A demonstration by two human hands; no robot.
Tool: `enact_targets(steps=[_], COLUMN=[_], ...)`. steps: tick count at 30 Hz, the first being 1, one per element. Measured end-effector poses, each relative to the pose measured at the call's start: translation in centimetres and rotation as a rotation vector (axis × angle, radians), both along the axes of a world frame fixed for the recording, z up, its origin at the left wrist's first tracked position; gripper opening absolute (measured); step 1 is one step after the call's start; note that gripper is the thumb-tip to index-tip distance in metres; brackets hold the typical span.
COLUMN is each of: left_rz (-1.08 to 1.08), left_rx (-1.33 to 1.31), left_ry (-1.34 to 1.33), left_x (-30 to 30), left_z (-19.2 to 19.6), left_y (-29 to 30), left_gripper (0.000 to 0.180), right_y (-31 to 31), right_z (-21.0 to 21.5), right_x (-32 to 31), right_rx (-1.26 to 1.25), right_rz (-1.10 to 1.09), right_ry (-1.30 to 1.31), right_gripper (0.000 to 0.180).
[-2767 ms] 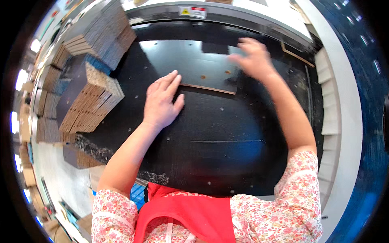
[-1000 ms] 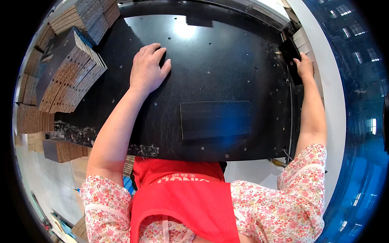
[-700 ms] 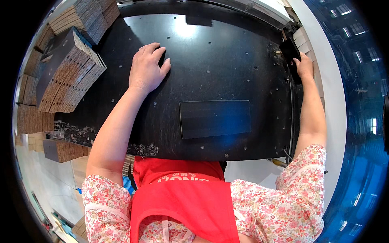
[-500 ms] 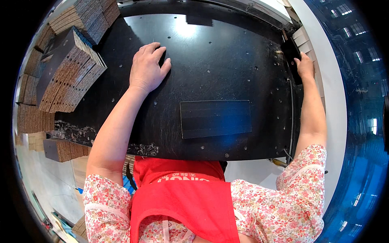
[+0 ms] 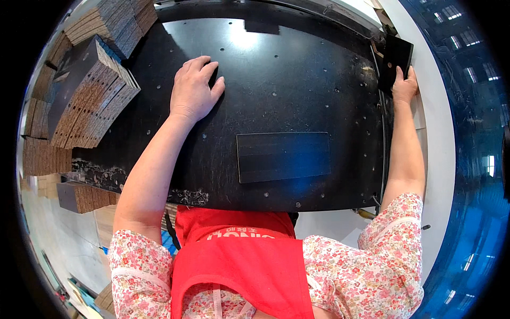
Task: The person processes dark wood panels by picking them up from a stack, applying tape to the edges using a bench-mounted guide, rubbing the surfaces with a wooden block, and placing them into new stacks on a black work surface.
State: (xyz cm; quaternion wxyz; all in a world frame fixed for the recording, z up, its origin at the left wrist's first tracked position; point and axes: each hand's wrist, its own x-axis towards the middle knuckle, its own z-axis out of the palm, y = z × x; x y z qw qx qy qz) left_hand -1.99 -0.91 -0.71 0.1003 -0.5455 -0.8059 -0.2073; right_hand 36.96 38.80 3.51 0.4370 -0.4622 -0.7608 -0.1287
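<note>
1. At far left, a small bundle of boards (image 5: 87,198) sits below the tabletop's level; its brown edges show.
2. Above it, a stack of dark-faced boards (image 5: 101,98) leans together, with rows of holes along its speckled edges.
3. Behind that, a taller pile of boards (image 5: 119,26) stands at the corner of the black table (image 5: 297,95).
4. The left hand (image 5: 196,87) rests palm down on the table, holding nothing, fingers together and thumb apart.
5. Right of it and nearer the red apron (image 5: 239,271), a dark rectangle (image 5: 284,158) lies flat; whether inset or loose, I cannot tell.
6. At the table's right edge, a black panel (image 5: 399,53) with a small brown hole is raised at a tilt.
7. The right hand (image 5: 405,85) grips its near end, thumb on the face.
8. Beyond curves a white border (image 5: 438,138).
</note>
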Motion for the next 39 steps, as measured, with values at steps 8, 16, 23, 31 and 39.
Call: enact_targets(steps=[8,16,23,31,39], left_rz=[-0.012,-0.033,-0.024,-0.008,-0.022], left_rx=[0.044,0.031,0.042,0.017,0.017], left_ry=[0.027,-0.01,-0.019,-0.012,-0.019], left_x=[-0.4,-0.3,-0.2,0.1,-0.1], left_z=[-0.5,-0.1,-0.1,0.3,0.0], left_y=[-0.2,0.0,-0.1,-0.1,0.0], left_gripper=[0.039,0.039,0.038,0.038,0.039], right_y=[-0.1,-1.2,-2.2,-1.6,-1.5], right_z=[0.5,-0.6,0.0,-3.2,-2.5], right_x=[-0.9,0.4,2.7,3.1,2.5], right_rx=[-0.274,-0.412,-0.628,-0.517,-0.477], right_rz=[0.309,0.28,0.303,0.128,0.122], right_ry=[0.249,0.405,0.44,0.385,0.363], right_gripper=[0.037,0.027,0.036,0.039,0.038])
